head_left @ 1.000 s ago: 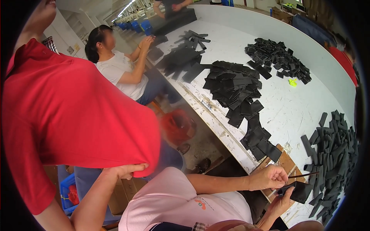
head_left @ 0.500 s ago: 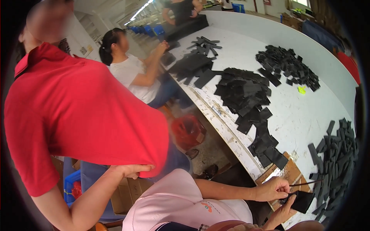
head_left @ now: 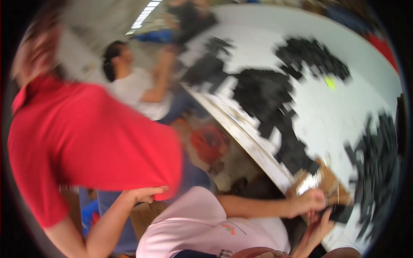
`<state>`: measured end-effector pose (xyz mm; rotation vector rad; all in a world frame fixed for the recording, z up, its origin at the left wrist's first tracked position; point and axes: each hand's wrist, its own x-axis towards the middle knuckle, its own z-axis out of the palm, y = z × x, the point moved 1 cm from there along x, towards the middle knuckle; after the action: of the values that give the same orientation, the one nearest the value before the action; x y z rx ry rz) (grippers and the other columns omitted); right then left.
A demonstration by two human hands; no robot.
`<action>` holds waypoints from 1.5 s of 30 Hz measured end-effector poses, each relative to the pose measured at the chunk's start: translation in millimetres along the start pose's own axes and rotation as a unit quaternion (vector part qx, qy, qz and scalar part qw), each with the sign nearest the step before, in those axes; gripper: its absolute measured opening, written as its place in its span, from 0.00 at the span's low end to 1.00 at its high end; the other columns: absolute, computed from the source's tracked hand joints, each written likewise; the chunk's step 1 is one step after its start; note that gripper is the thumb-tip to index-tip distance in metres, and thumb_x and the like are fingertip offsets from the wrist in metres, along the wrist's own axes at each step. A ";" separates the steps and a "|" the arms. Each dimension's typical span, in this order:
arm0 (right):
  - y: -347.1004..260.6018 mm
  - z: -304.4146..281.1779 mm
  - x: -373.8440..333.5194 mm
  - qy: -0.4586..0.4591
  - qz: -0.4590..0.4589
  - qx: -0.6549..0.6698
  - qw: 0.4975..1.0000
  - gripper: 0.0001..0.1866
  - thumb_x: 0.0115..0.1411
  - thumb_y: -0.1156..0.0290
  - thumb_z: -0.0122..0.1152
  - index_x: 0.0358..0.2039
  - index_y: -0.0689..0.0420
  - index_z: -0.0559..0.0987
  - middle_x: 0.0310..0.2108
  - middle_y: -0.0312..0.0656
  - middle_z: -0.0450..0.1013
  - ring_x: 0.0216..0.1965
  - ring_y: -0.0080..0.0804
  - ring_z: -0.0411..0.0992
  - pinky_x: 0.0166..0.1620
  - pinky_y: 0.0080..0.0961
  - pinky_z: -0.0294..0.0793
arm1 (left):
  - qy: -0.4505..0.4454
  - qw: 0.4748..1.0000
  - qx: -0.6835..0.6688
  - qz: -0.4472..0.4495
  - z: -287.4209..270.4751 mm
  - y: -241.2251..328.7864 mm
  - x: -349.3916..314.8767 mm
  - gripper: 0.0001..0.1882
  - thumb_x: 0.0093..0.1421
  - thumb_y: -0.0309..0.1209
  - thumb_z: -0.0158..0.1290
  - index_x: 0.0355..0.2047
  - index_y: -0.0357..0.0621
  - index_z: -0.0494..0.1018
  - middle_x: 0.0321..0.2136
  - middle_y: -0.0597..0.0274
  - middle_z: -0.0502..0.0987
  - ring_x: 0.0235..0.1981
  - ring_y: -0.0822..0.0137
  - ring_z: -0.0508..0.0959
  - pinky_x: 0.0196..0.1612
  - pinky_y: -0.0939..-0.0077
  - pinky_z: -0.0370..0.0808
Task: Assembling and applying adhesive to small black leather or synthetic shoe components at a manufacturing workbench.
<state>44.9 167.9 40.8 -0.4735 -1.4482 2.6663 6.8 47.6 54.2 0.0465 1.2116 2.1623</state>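
Note:
My left hand [head_left: 307, 202] is blurred, with its fingers curled together over the near edge of the table. What is between them is too smeared to make out. Just below it, my right hand [head_left: 316, 232] grips a flat black piece [head_left: 343, 213], thumb along its near side. Under the hands and beyond them lies a brown board [head_left: 337, 189] with a shiny patch. A long heap of flat black rectangular pieces [head_left: 262, 92] runs along the table and ends by the board.
To the right on the white table [head_left: 320, 124] lies a pile of narrow black strips [head_left: 378, 172]. Farther back are another black pile [head_left: 312, 56] and a small yellow-green item [head_left: 330, 82]. A person in red [head_left: 94, 137] stands close on my left; one in white [head_left: 140, 92] sits beyond.
The view has shifted and blurred, so the table and piles appear slightly higher and farther left. My hands remain together at the black piece, which now shows less behind my fingers.

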 end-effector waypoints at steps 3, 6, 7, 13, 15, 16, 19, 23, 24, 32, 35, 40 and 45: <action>0.0 27.6 16.3 0.071 0.051 0.010 0.996 0.10 0.54 0.72 0.49 0.36 0.61 0.67 0.28 0.38 0.67 0.21 0.22 0.66 0.19 0.18 0.67 | 0.064 0.996 -0.067 0.015 -10.6 0.2 4.1 0.06 0.54 0.33 0.46 0.25 0.45 0.63 0.16 0.64 0.70 0.16 0.75 0.71 0.18 0.87 0.66; -13.0 15.4 22.3 -0.010 0.007 0.069 0.998 0.04 0.54 0.74 0.48 0.30 0.60 0.66 0.20 0.37 0.66 0.17 0.22 0.65 0.19 0.18 0.66 | 0.081 0.996 -0.043 0.023 3.2 6.6 12.7 0.08 0.57 0.32 0.43 0.25 0.41 0.66 0.17 0.64 0.70 0.18 0.76 0.71 0.21 0.88 0.66; -16.2 18.9 28.3 0.044 -0.017 0.066 0.997 0.04 0.54 0.74 0.49 0.27 0.60 0.68 0.16 0.36 0.65 0.14 0.21 0.62 0.19 0.16 0.63 | 0.060 0.994 -0.072 0.053 -0.4 5.5 17.1 0.09 0.58 0.30 0.41 0.26 0.38 0.67 0.20 0.61 0.70 0.20 0.72 0.72 0.23 0.84 0.69; -19.8 6.1 26.9 0.059 -0.013 0.041 0.997 0.11 0.52 0.66 0.54 0.21 0.60 0.72 0.16 0.35 0.67 0.15 0.20 0.63 0.20 0.15 0.62 | 0.031 0.990 0.088 0.102 6.2 13.8 11.6 0.13 0.55 0.27 0.42 0.38 0.30 0.64 0.29 0.55 0.72 0.27 0.71 0.73 0.29 0.83 0.70; -12.9 -3.0 24.6 0.078 -0.012 0.000 0.997 0.14 0.53 0.63 0.53 0.17 0.60 0.72 0.14 0.37 0.66 0.14 0.21 0.63 0.21 0.17 0.62 | 0.048 0.991 0.087 0.091 7.8 11.5 10.7 0.13 0.53 0.26 0.44 0.37 0.30 0.65 0.26 0.56 0.72 0.26 0.72 0.73 0.28 0.83 0.70; -12.6 -3.6 22.7 0.075 -0.008 0.001 0.997 0.14 0.53 0.63 0.53 0.17 0.60 0.72 0.14 0.37 0.66 0.14 0.21 0.63 0.21 0.17 0.62 | 0.054 0.991 0.082 0.087 8.1 9.3 9.1 0.12 0.53 0.26 0.44 0.37 0.30 0.65 0.26 0.56 0.73 0.25 0.72 0.73 0.28 0.84 0.70; -12.5 -2.2 20.6 0.035 -0.017 0.004 0.999 0.14 0.53 0.63 0.53 0.18 0.60 0.72 0.14 0.36 0.66 0.15 0.22 0.63 0.21 0.17 0.63 | 0.078 0.981 0.141 0.104 9.7 11.5 6.7 0.11 0.52 0.24 0.46 0.36 0.31 0.67 0.25 0.57 0.73 0.24 0.73 0.73 0.26 0.85 0.69; -9.0 0.2 19.2 0.023 -0.022 -0.003 0.999 0.11 0.53 0.65 0.53 0.21 0.59 0.72 0.16 0.36 0.68 0.17 0.21 0.64 0.21 0.15 0.64 | 0.086 0.981 0.138 0.103 14.9 13.9 3.8 0.09 0.51 0.23 0.46 0.34 0.31 0.68 0.24 0.58 0.73 0.23 0.74 0.73 0.24 0.87 0.69; -9.2 3.0 18.9 0.007 -0.021 0.018 1.000 0.08 0.51 0.68 0.55 0.23 0.60 0.72 0.18 0.35 0.68 0.17 0.19 0.64 0.21 0.13 0.64 | 0.104 0.979 0.149 0.091 13.1 13.9 4.3 0.08 0.51 0.22 0.46 0.33 0.31 0.68 0.23 0.59 0.73 0.21 0.74 0.73 0.23 0.87 0.68; -10.4 5.2 20.0 -0.030 0.059 0.037 0.997 0.07 0.49 0.73 0.57 0.29 0.60 0.74 0.23 0.36 0.71 0.22 0.20 0.68 0.23 0.13 0.67 | 0.135 0.987 0.030 0.082 -0.4 12.9 12.7 0.05 0.49 0.23 0.48 0.26 0.33 0.69 0.18 0.62 0.72 0.18 0.77 0.70 0.21 0.88 0.65; -8.3 -1.8 25.7 -0.085 0.089 0.125 0.984 0.07 0.49 0.72 0.57 0.30 0.60 0.73 0.24 0.37 0.71 0.24 0.21 0.68 0.24 0.15 0.68 | 0.148 0.981 0.044 0.120 -0.9 13.2 14.5 0.05 0.49 0.22 0.48 0.26 0.32 0.69 0.18 0.62 0.72 0.18 0.78 0.70 0.21 0.89 0.65; -5.7 8.7 27.8 -0.028 0.073 0.149 0.986 0.08 0.51 0.70 0.56 0.30 0.60 0.72 0.25 0.38 0.71 0.23 0.22 0.68 0.25 0.18 0.68 | 0.143 0.969 0.131 0.156 3.1 13.2 11.8 0.03 0.48 0.19 0.49 0.25 0.30 0.68 0.20 0.62 0.72 0.19 0.79 0.71 0.22 0.88 0.68; -9.0 14.5 26.5 0.003 0.153 0.186 0.971 0.09 0.51 0.66 0.56 0.25 0.60 0.73 0.22 0.37 0.71 0.20 0.23 0.67 0.22 0.17 0.66 | 0.139 0.971 0.109 0.160 -2.1 12.4 12.0 0.03 0.49 0.19 0.49 0.24 0.30 0.68 0.19 0.63 0.72 0.19 0.80 0.70 0.22 0.89 0.68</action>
<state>14.6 166.7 49.4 -0.7167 -0.8946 3.0713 -9.7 48.2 59.3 0.0353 1.7012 2.3560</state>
